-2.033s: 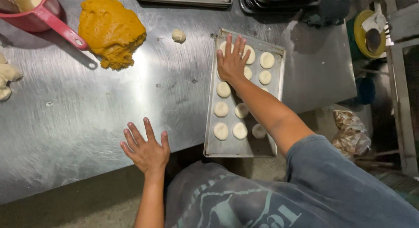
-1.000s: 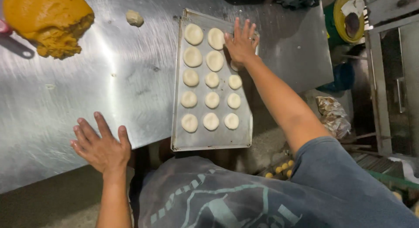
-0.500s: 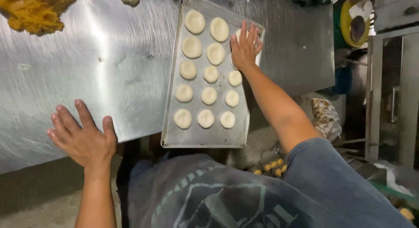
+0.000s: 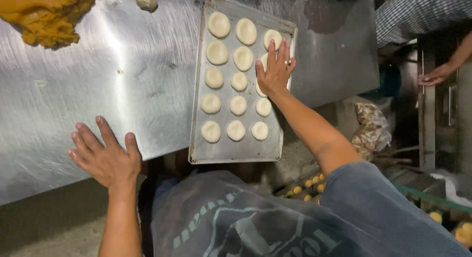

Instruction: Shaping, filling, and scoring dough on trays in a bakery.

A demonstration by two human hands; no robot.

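Orange-brown dough mound [image 4: 46, 13] at 11 o'clock on the steel desk [image 4: 123, 85], cut off by the upper edge. Just right of it, a small pale dough ball [image 4: 146, 0], apart from the mound. Left hand [image 4: 105, 156] at 8 o'clock — fingers spread wide, palm flat on the desk's near edge, holding nothing. Metal baking tray [image 4: 231, 149] at centre, tilted a little, its near end hanging over the desk edge; rows of flattened pale dough rounds [image 4: 217, 53] on it. Right hand [image 4: 275, 70] at 1 o'clock, open and laid flat on the tray's right side — fingers covering some of the rounds, nothing pinched. At 3 o'clock, another person's hand [image 4: 435, 75] near a dark frame.
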